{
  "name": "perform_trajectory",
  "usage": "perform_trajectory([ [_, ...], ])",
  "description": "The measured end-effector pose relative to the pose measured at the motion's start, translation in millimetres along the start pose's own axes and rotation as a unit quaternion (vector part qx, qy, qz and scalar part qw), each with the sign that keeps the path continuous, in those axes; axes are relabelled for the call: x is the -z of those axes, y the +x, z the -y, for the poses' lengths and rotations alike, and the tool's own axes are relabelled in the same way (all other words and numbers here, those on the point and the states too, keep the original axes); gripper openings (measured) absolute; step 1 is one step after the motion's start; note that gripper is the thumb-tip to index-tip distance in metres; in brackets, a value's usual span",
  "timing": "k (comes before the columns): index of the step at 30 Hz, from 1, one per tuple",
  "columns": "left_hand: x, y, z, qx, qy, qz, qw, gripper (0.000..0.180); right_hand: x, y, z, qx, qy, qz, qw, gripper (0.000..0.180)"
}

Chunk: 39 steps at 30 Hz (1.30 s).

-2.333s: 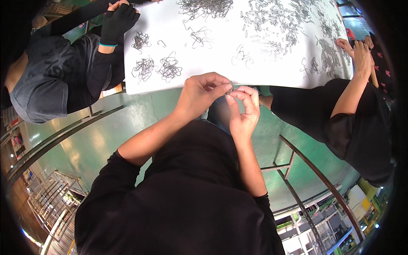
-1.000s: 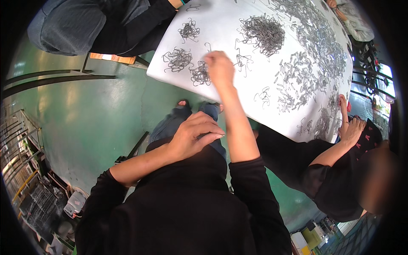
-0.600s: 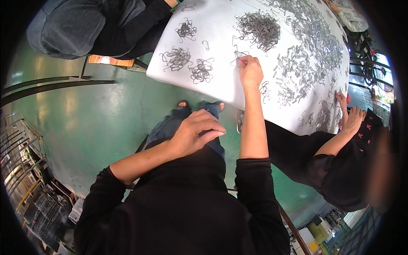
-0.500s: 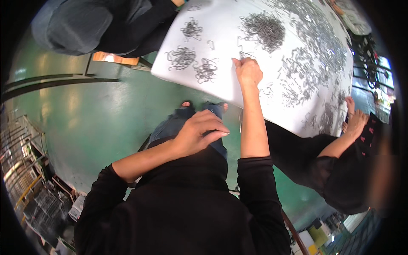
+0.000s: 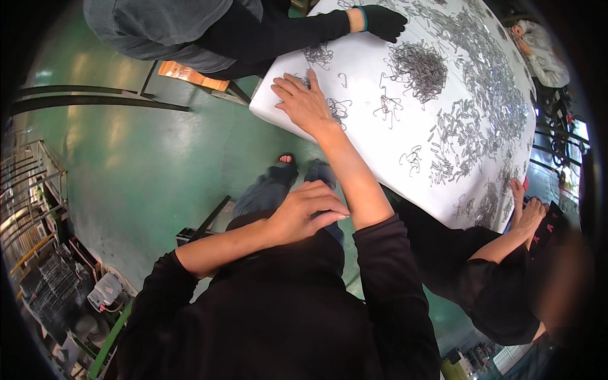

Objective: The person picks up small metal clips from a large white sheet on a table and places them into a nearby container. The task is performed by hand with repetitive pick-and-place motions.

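My right hand (image 5: 303,104) is spread open over the left part of the white tabletop (image 5: 364,149), palm down. Its fingers partly cover small piles of bent metal wire hooks (image 5: 340,111). Another small pile of hooks (image 5: 318,56) lies beyond my fingertips. In front of my body, my left hand (image 5: 307,212) is closed in a pinch near my right forearm; whatever it holds, if anything, does not show. A dense heap of dark hooks (image 5: 418,73) sits farther right, with a loose cluster of hooks (image 5: 387,107) beside it.
Many metal pieces (image 5: 484,95) are scattered across the table's right side. A co-worker's black-gloved hand (image 5: 383,24) reaches over the far edge. Another person's hands (image 5: 529,215) are at the right corner. A wooden stool (image 5: 190,75) and dark rails (image 5: 101,101) stand at left.
My right hand has moved left from near the dense heap to the small piles, its fingers now spread. The gloved hand has come in over the table. My left hand stays pinched.
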<state>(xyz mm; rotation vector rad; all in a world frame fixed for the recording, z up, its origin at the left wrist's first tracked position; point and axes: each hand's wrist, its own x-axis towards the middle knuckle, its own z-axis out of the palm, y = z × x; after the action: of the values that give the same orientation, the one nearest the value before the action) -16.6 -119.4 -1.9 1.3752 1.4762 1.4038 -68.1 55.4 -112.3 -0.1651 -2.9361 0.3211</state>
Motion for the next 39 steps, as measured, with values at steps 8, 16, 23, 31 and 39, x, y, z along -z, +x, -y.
perform_trajectory([
  [8, -3.2, 1.9, 7.4, -0.006, -0.01, 0.001, 1.0, 0.013, 55.8, -83.1, -59.8, -0.511, 0.034, -0.178, 0.84, 0.014],
  [16, -2.6, 7.1, 8.3, 0.003, -0.004, 0.021, 1.0, 0.012, 50.5, -88.2, -78.3, -0.656, 0.02, -0.013, 0.755, 0.026],
  [23, -5.3, 9.6, 9.2, 0.001, -0.008, 0.019, 1.0, 0.011, 52.6, -122.0, -118.5, -0.561, 0.078, -0.052, 0.823, 0.021],
  [31, -5.2, 15.9, 8.1, -0.003, -0.006, 0.008, 1.0, 0.012, 83.0, -156.1, -140.2, -0.671, 0.345, 0.034, 0.655, 0.024],
  [39, -5.9, 12.6, 1.9, 0.008, -0.015, 0.029, 0.999, 0.012, 73.8, -121.1, -64.2, -0.392, 0.205, -0.02, 0.897, 0.016],
])
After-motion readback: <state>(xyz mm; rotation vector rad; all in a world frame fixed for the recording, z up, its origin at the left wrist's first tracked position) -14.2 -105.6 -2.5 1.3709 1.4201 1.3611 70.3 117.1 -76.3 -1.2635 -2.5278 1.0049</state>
